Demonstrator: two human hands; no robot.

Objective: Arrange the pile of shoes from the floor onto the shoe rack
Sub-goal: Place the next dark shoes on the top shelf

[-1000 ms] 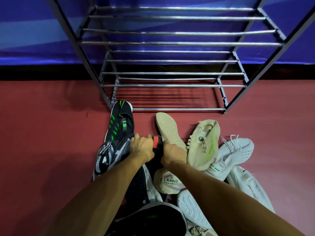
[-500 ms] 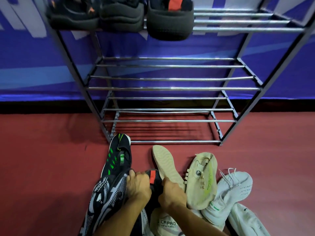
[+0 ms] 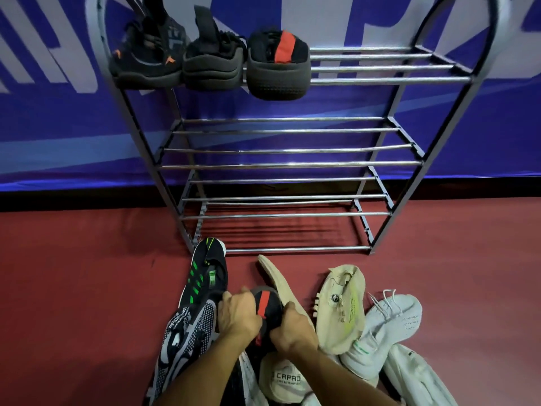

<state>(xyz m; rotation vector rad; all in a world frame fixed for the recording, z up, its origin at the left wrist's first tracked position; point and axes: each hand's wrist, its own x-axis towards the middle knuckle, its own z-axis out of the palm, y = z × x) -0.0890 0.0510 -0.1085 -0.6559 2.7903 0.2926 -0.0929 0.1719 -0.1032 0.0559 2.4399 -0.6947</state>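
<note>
While the left hand (image 3: 238,315) and right hand (image 3: 292,328) curl round it from either side, the red-striped shoe (image 3: 268,303) sits low in the pile on the floor (image 3: 73,288), near the rack (image 3: 292,164). A green-marked shoe (image 3: 206,276) lies just to its left, touching the rack's front leg. Beige shoes (image 3: 342,306) and white shoes (image 3: 389,323) lie to its right. Three dark shoes (image 3: 213,65) stand side by side at the left of the rack's top shelf.
</note>
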